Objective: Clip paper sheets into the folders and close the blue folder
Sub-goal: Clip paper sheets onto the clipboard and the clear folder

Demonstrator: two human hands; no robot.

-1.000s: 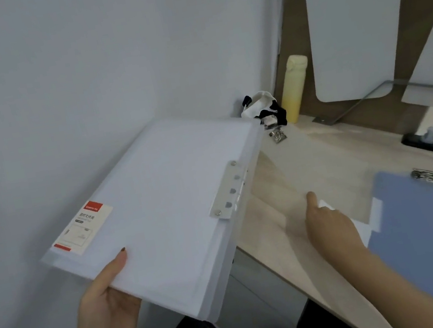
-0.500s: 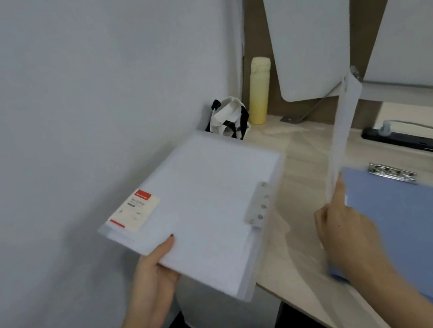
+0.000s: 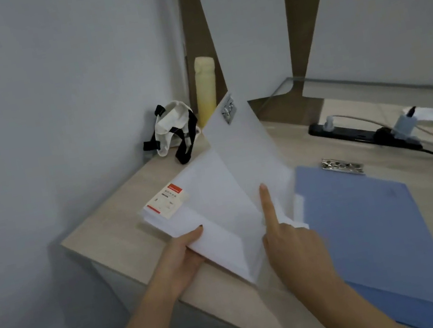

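Head view, frame centre: left hand [image 3: 180, 254] pinches the white folder [image 3: 207, 217] corner, right hand [image 3: 285, 235] props its cover with fingers spread; a slip could flop it onto the blue folder [image 3: 365, 224] lower right.

The left hand [image 3: 181, 259] is gripping the near corner of the white folder [image 3: 206, 209], which is lying on the surface [image 3: 113, 240]. The right hand [image 3: 290, 243] is propping its clear cover [image 3: 249, 158] up with one extended finger, beside the blue folder [image 3: 371, 229].
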